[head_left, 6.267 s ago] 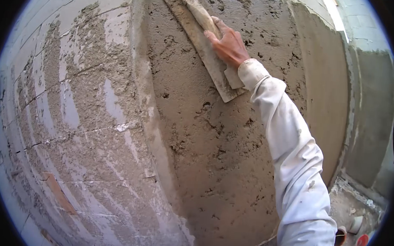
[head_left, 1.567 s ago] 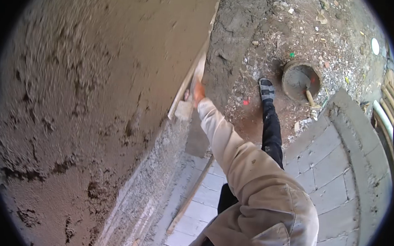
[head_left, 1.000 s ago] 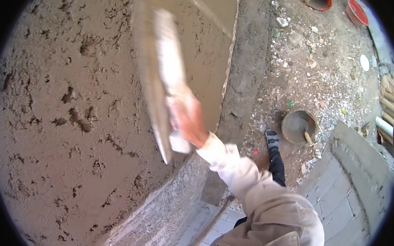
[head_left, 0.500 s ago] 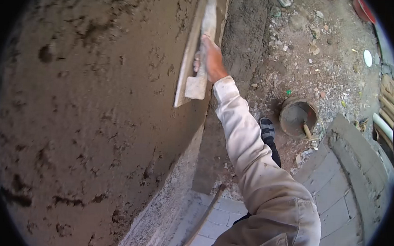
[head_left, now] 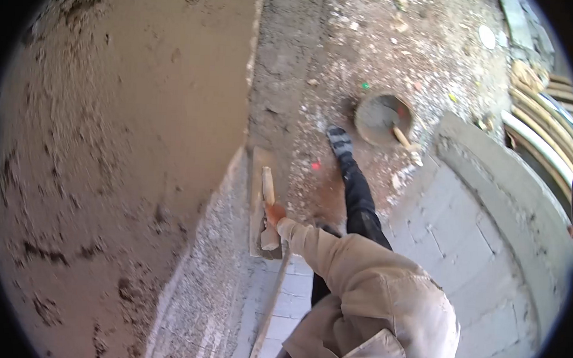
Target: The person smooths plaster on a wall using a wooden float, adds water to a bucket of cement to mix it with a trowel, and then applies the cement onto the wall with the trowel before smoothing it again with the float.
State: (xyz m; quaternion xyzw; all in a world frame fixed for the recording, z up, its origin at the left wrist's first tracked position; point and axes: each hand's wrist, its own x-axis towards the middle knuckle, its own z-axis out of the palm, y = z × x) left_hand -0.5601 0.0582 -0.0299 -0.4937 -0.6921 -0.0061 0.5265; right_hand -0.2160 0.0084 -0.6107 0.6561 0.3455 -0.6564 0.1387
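Observation:
My right hand [head_left: 275,214] grips the handle of a long, flat plastering float [head_left: 257,210]. It is low down, beside the lower edge of the wet brown plaster [head_left: 174,110] that covers the wall on the left. Part of that plaster is smooth, while other areas are rough and pitted. A pale, bare strip [head_left: 199,284] runs along the wall between plaster and float. Whether the float touches a surface I cannot tell. My left hand is out of view.
A bucket of grey mortar [head_left: 368,128] stands beyond my foot [head_left: 339,140], a wooden-handled trowel [head_left: 401,135] in it. A thin stick [head_left: 269,312] leans near my legs. On the right curves a low block wall [head_left: 481,251]; poles [head_left: 544,129] lie behind it. Rubble covers the ground.
My right hand has brought the float down off the upper plaster, toward my body. The view has shifted, and the plaster near the edge now looks smoother.

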